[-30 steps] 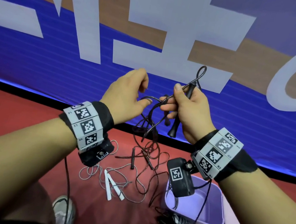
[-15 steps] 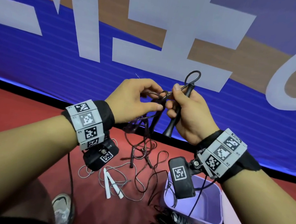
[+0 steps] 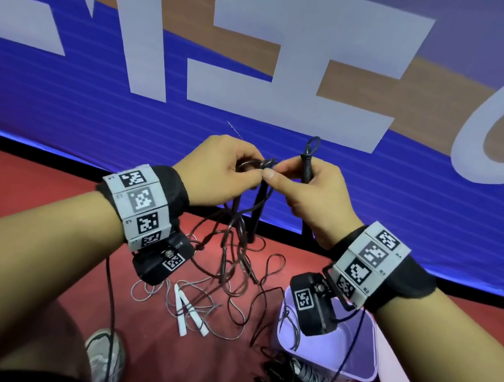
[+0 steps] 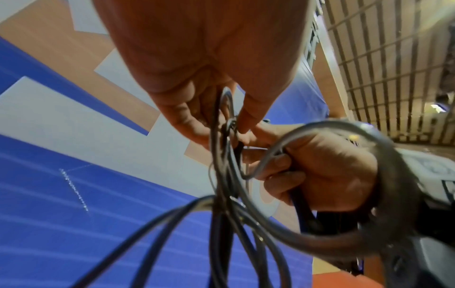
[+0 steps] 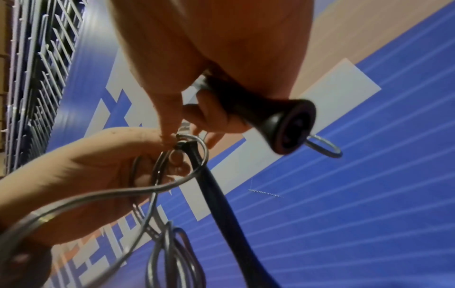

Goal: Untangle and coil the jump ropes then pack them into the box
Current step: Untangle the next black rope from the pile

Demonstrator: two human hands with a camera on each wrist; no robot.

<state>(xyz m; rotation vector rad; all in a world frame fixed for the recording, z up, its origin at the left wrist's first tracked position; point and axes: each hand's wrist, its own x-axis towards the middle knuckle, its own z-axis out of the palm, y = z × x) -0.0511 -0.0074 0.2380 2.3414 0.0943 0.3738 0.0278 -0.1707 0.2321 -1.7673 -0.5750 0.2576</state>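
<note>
A big banner (image 3: 65,86) stands behind, blue at the bottom and brown higher, with large pale grey letters on it. Thin light stripes run across the blue part. The floor (image 3: 19,192) under it is red, and a black strip (image 3: 41,150) runs where the banner meets the floor. A grey shoe (image 3: 101,353) shows near the bottom edge of the head view. In the left wrist view, a metal grid fence (image 4: 393,58) stands at the right side.

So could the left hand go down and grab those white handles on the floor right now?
Probably not yet. The left hand is pinching the knot of the black rope, which the right hand also holds. The white handles lie uncovered on the floor below, so letting go would likely free the way.
</note>
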